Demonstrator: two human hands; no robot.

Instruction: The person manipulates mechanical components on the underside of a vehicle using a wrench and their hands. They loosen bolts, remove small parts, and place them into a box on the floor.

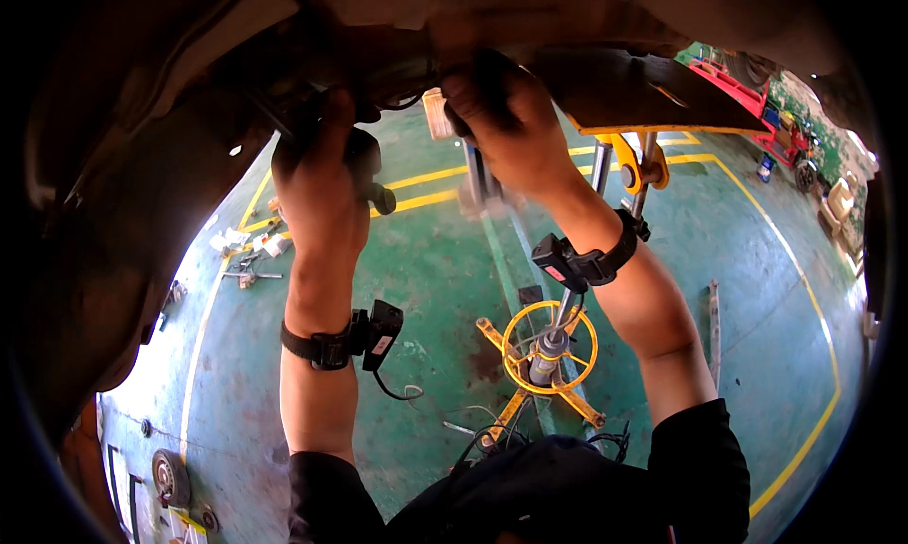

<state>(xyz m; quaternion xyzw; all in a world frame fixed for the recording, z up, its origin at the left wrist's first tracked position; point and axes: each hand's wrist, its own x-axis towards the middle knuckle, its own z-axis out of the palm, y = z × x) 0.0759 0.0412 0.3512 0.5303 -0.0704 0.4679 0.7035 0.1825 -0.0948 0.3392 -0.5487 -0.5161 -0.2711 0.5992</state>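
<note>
Both my arms reach up against the dark underside of a vehicle (180, 109). My left hand (320, 189) is closed around a dark object in the shadow, whose rounded dark end (381, 200) sticks out beside the palm; its kind is unclear. To the right of it, my right hand (520, 132) is raised with curled fingers at the underside, blurred and partly in shadow, so what it grips is hidden. A thin dark cable or hose (402, 101) hangs between the hands. Each wrist wears a black strap carrying a small black device (382, 334).
Right of my right hand is a dark, yellow-edged platform (653, 95) on a post. Below stands a yellow-legged jack (549, 359) with a handwheel. Scattered parts (251, 251) and a wheel (170, 478) lie left; a red vehicle (785, 132) is far right.
</note>
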